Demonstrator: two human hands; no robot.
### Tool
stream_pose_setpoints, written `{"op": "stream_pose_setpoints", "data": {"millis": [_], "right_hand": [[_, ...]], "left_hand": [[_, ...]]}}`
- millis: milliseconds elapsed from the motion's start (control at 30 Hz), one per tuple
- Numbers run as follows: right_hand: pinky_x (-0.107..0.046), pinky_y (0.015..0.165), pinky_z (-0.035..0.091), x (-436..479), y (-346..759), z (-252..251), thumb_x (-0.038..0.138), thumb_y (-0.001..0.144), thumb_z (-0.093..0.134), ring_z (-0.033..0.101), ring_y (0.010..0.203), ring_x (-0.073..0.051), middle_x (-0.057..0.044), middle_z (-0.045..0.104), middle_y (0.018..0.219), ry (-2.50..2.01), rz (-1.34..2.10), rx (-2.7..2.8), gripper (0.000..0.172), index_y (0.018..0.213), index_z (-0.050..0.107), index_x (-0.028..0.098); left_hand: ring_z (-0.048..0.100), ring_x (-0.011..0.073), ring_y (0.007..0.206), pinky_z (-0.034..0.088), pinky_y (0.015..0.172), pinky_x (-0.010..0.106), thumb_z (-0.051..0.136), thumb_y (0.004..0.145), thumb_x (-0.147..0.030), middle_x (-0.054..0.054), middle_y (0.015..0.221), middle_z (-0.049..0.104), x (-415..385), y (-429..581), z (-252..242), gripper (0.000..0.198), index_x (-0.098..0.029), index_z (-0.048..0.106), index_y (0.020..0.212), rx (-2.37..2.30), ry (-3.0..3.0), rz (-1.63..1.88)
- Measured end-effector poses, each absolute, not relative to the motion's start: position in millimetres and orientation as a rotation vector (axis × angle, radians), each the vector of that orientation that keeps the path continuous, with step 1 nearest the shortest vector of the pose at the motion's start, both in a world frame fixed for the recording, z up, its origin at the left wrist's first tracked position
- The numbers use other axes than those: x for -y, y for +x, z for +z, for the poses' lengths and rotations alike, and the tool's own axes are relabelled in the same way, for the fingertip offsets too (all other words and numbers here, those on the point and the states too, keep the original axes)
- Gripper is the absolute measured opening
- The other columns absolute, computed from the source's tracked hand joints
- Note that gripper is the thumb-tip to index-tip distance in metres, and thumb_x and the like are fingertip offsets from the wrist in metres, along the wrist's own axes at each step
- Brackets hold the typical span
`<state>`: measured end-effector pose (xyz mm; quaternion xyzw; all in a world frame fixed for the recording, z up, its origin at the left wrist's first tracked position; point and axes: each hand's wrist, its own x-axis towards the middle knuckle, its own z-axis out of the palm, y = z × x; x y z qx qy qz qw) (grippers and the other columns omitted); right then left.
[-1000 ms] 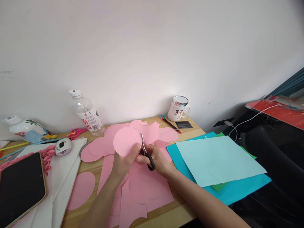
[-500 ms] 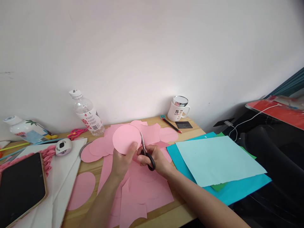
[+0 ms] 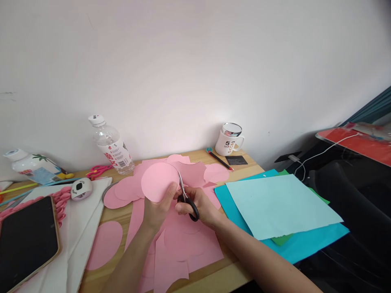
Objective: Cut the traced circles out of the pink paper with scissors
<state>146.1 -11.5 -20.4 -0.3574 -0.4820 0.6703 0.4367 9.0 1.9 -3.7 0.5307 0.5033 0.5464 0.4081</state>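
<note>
My left hand (image 3: 159,207) pinches the lower edge of a pink paper circle (image 3: 159,181) and holds it up over the desk. My right hand (image 3: 200,205) grips black-handled scissors (image 3: 187,199); their blades point up along the circle's right edge. Under both hands lies a heap of pink paper sheets and offcuts (image 3: 183,244). Several other pink circles (image 3: 105,244) lie flat on the wooden desk (image 3: 214,278).
A clear water bottle (image 3: 111,146) and a white mug (image 3: 229,140) stand by the wall. Pink scissors (image 3: 99,170), a white bottle (image 3: 29,165), a phone (image 3: 26,240) on white paper and a white tape dispenser (image 3: 81,188) lie left. Light blue, teal and green sheets (image 3: 281,207) lie right.
The pink circle has turned and shifted slightly left in my left hand. The scissors blades have moved a little along its right edge. Nothing else has moved.
</note>
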Motion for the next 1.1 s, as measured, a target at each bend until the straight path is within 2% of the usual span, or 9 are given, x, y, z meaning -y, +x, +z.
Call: {"op": "stream_pose_setpoints", "data": {"millis": [133,233,367,700,933,1100], "right_hand": [[-0.023,0.053,0.030,11.1,145.8,-21.3,0.044,0.055,0.085,0.039,0.057,-0.009,0.005,0.047,0.063,-0.903,1.601,1.205,0.043,0.079,0.062,0.017],[-0.024,0.055,0.032,10.7,145.7,-22.4,0.044,0.059,0.084,0.041,0.060,-0.010,0.005,0.048,0.065,-0.894,1.555,1.216,0.038,0.077,0.062,0.018],[-0.026,0.066,0.041,10.7,146.1,-22.9,0.042,0.060,0.083,0.050,0.070,-0.014,0.002,0.056,0.075,-0.897,1.538,1.222,0.036,0.082,0.065,0.020],[-0.029,0.073,0.045,11.0,146.7,-22.2,0.048,0.063,0.081,0.057,0.082,-0.019,-0.001,0.063,0.086,-0.844,1.566,1.248,0.043,0.094,0.066,0.022],[-0.029,0.067,0.044,11.4,146.4,-21.3,0.055,0.058,0.080,0.054,0.075,-0.018,0.000,0.060,0.078,-0.928,1.569,1.266,0.051,0.095,0.065,0.022],[-0.028,0.060,0.040,11.7,147.0,-21.6,0.054,0.059,0.081,0.050,0.068,-0.017,0.001,0.055,0.073,-0.939,1.564,1.280,0.049,0.092,0.065,0.022]], "left_hand": [[0.069,0.0258,0.091,0.057,0.080,0.034,0.071,0.066,-0.039,0.010,0.092,0.074,-1.4,12.5,-2.2,0.031,-0.015,0.069,0.086,-1.390,1.343,1.422],[0.070,0.0259,0.086,0.059,0.074,0.034,0.071,0.065,-0.040,0.010,0.089,0.075,-1.0,13.2,-1.5,0.032,-0.015,0.070,0.084,-1.356,1.352,1.360],[0.071,0.0245,0.081,0.059,0.071,0.033,0.070,0.067,-0.039,0.009,0.085,0.075,0.0,10.7,-1.6,0.028,-0.015,0.070,0.083,-1.287,1.384,1.286],[0.070,0.0246,0.087,0.058,0.076,0.033,0.071,0.068,-0.037,0.009,0.091,0.075,0.4,10.7,-4.1,0.031,-0.015,0.070,0.089,-1.277,1.352,1.298],[0.069,0.0249,0.088,0.057,0.077,0.034,0.070,0.069,-0.039,0.010,0.093,0.074,-0.5,10.5,-4.5,0.032,-0.015,0.067,0.089,-1.297,1.353,1.281],[0.070,0.0249,0.083,0.058,0.072,0.034,0.071,0.067,-0.039,0.009,0.087,0.075,-1.0,9.9,-4.5,0.031,-0.015,0.069,0.086,-1.289,1.353,1.282]]}}
